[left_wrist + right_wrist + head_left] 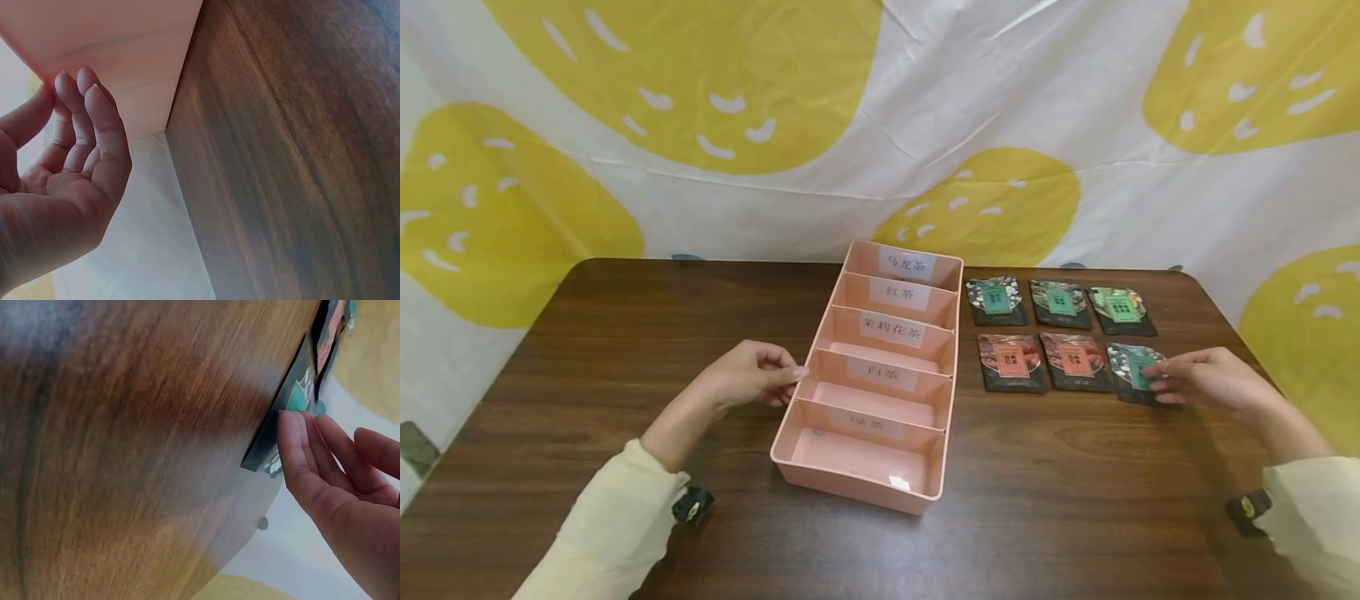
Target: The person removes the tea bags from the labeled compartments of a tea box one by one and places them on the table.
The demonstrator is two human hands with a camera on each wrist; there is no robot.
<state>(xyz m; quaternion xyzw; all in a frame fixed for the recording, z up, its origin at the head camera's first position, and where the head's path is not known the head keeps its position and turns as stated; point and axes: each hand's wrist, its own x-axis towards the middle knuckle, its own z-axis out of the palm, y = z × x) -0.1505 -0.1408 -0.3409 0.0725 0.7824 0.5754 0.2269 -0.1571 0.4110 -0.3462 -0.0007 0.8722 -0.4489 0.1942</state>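
A pink divided storage box (pixel 859 488) stands at the middle of the table, its compartments marked with paper labels of Chinese writing. My left hand (pixel 751 377) pinches the rim of its left wall; in the left wrist view the thumb (pixel 34 115) is at the rim and the fingertips lie against the outer side. At the right, my right hand (pixel 1210 379) reaches over a black tea packet (pixel 1122 360) with a teal label and white flower print. Its fairly straight fingers (pixel 294 440) touch the packet, the thumb standing apart. The fingers partly cover that packet.
Two packets with red labels, the left one (pixel 1011 363) and its neighbour (pixel 1075 360), lie in the same row. Behind them lie a teal-labelled packet (pixel 995 298) and two with green labels (pixel 1060 302). A white curtain (pixel 820 208) with yellow fruit print hangs behind the wooden table (pixel 647 333).
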